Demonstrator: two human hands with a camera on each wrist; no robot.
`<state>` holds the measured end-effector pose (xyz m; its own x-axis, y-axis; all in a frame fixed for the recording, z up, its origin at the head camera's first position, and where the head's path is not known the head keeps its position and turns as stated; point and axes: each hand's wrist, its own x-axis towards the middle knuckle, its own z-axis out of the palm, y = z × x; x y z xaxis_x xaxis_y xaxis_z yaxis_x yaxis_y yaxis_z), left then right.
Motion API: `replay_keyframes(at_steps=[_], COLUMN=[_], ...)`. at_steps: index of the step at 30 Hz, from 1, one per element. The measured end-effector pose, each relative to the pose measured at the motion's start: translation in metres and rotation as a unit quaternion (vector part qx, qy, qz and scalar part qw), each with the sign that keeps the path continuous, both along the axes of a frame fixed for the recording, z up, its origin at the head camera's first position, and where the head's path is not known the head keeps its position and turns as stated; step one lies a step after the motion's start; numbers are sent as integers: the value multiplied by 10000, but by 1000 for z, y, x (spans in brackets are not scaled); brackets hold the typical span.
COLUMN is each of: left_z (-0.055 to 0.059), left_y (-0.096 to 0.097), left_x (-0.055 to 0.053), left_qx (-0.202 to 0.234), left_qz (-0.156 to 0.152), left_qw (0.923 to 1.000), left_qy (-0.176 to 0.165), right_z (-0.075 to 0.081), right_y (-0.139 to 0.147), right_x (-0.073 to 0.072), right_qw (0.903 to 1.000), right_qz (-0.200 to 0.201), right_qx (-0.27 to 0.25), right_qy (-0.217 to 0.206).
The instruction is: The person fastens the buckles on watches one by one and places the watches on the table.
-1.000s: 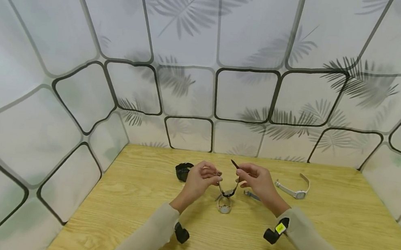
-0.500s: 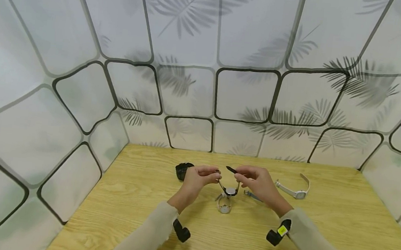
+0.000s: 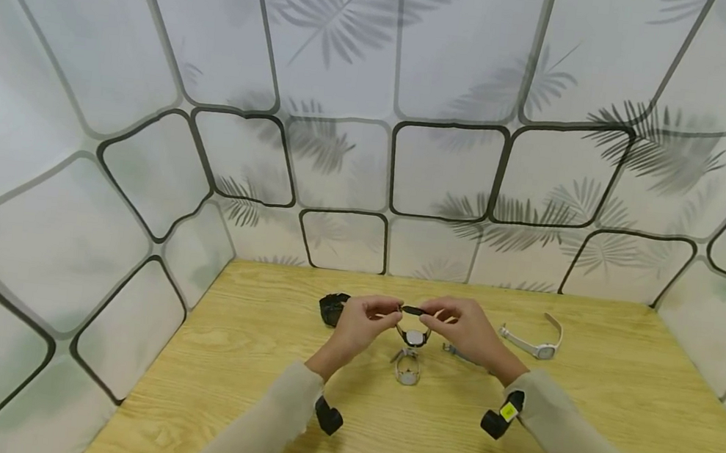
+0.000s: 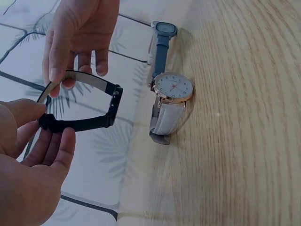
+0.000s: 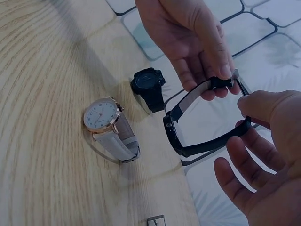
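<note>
Both hands hold up a black-strapped wristwatch (image 3: 414, 337) above the table, its strap bent into a loop with the two ends meeting at the top. My left hand (image 3: 365, 321) pinches the buckle end between thumb and fingers. On the other side my right hand (image 3: 461, 328) pinches the strap's free end, whose tip reaches the buckle in the right wrist view. The case (image 5: 173, 134) hangs at the bottom of the loop, dial turned inward. Just below it, on the table, sits a wristwatch with a pale strap and rose-gold case (image 4: 174, 87).
A black chunky watch (image 3: 332, 310) lies left, partly behind the left hand. Beside the right hand is a blue-strapped watch (image 4: 162, 47). Farther right rests a white-strapped watch (image 3: 542, 351). A patterned cloth wall (image 3: 445, 172) rises behind the wooden table (image 3: 242, 361).
The black strap's free end has swung down and left, from pointing up to lying across toward the buckle end. The watch case has risen slightly and its pale dial shows more.
</note>
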<state>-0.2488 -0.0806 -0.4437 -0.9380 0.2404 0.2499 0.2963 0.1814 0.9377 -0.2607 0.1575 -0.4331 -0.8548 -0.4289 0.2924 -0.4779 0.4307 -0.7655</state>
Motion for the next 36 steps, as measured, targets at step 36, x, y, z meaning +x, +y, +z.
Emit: replay_keyframes(at_steps=[36], left_z=[-1], left_y=[0], left_x=[1], left_qx=[936], left_qz=[-416], left_qw=[9941], left_qy=[-364], right_z=[-10], right_y=[-18], right_x=[11], right_qw=[9959], right_qz=[-125], right_qx=[-789], right_qy=[-424])
